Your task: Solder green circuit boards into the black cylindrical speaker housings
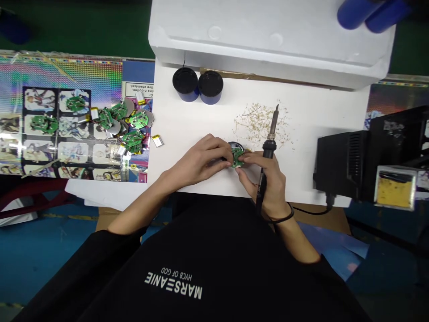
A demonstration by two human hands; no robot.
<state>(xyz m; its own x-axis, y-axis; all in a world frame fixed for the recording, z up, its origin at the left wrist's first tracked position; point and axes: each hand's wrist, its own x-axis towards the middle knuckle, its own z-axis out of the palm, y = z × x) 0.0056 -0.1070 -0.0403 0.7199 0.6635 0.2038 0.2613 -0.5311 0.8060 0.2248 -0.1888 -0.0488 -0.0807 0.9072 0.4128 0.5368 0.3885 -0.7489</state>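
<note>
Between my hands is a small green circuit board point(237, 157); a dark round rim point(236, 146) shows just behind it. My left hand point(208, 158) is closed at the board's left edge, thumb and fingers pinching it. My right hand point(270, 179) touches the board's right side with its fingertips. That same hand also holds a soldering iron point(267, 165), which lies across it with the metal tip pointing away from me. The fingers partly cover the board, so how it sits on the rim is hidden.
Two dark blue cylinders point(210, 88) stand before a white foam box point(268, 53). Solder-like scraps point(258, 123) litter the white board. Several green circuit boards point(134, 141) with small batteries lie left. A black station point(340, 165) and a yellow sponge tray point(395, 190) are right.
</note>
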